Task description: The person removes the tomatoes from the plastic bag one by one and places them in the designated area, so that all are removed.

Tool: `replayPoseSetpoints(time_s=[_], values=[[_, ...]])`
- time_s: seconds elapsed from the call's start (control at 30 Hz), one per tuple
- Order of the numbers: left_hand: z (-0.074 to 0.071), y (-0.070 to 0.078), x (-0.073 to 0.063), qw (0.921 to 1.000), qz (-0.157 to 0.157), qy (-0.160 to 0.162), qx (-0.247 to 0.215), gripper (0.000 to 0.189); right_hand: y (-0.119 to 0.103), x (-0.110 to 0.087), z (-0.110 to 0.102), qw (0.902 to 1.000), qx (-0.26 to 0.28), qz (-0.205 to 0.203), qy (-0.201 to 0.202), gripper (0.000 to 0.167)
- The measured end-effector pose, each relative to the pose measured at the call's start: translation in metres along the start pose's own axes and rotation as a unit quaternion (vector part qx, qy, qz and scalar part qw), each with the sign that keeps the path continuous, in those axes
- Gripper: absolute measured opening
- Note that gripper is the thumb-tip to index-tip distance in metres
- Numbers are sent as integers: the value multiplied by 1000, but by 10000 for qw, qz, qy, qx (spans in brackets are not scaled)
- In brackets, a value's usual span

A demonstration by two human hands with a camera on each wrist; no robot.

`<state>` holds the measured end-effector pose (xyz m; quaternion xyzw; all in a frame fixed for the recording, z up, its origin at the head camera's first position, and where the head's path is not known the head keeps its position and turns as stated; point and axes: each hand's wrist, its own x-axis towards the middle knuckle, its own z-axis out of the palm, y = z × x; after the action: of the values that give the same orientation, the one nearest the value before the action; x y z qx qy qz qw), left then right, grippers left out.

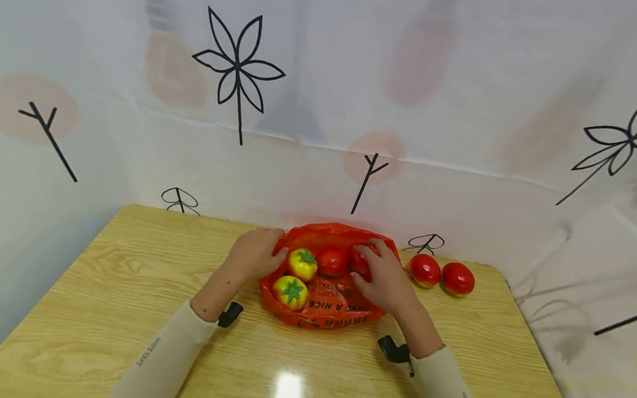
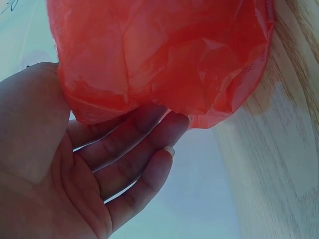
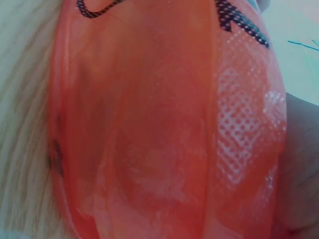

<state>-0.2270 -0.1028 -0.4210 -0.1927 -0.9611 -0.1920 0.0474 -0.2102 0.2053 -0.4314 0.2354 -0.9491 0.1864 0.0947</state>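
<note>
A red plastic bag [image 1: 339,296] lies open on the table, holding several toy tomatoes. Two of them, a yellow tomato [image 1: 302,264] and another yellow tomato [image 1: 290,292], show green leafy tops at the bag's left side. A red tomato [image 1: 332,261] sits in the middle. My right hand [image 1: 385,281] reaches over the bag's right rim and holds another red tomato [image 1: 358,260] between thumb and fingers, partly hidden. At the left rim, my left hand [image 1: 255,253] holds the bag's edge; its bent fingers [image 2: 134,144] lie against the outside in the left wrist view.
Right of the bag, a red tomato [image 1: 424,270] and a second red tomato [image 1: 458,278] rest side by side on the wooden table [image 1: 124,284]. A printed white cloth [image 1: 314,100] hangs behind the table's back edge.
</note>
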Motion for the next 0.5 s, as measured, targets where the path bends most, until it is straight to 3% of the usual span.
replayPoseSetpoints(time_s=[0.5], values=[[1, 1, -1, 10000, 19, 54, 59, 20, 3, 6, 7, 9993, -189, 151, -295, 63]])
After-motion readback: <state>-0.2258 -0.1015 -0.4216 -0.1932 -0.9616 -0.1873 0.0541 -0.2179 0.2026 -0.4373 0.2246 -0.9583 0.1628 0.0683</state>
